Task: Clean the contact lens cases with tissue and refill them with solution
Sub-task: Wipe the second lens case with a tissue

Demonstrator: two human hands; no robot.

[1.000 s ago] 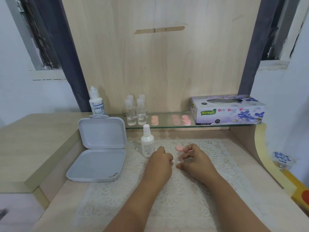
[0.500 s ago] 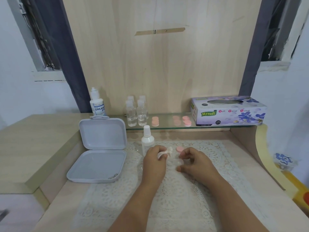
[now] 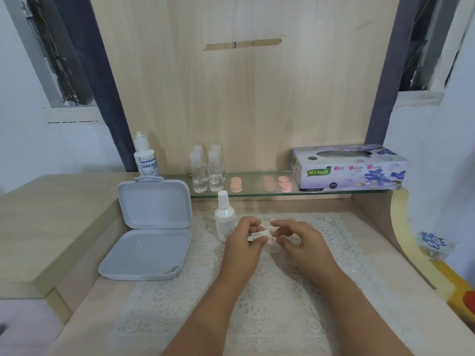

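Observation:
Over the lace mat (image 3: pixel 257 309), my left hand (image 3: pixel 243 249) pinches a crumpled white tissue (image 3: pixel 261 233). It presses the tissue against a small clear lens case (image 3: pixel 273 247). My right hand (image 3: pixel 304 246) holds that case between curled fingers and thumb, and most of the case is hidden by the hands. A white solution bottle (image 3: pixel 224 219) with its cap on stands just left of my left hand. Pink lens cases (image 3: pixel 236 184) (image 3: pixel 284 183) lie on the glass shelf (image 3: pixel 257 192) behind.
An open grey hinged box (image 3: pixel 149 237) sits at the left of the mat. On the shelf stand a Dream Eye bottle (image 3: pixel 146 160), several small clear bottles (image 3: pixel 207 173) and a purple tissue box (image 3: pixel 348 168). A raised wooden ledge (image 3: pixel 51 217) borders the left side.
My left hand has brought the tissue up and onto the case held in my right hand. Both hands moved slightly away from me, and the pink cap on the mat is now hidden behind them.

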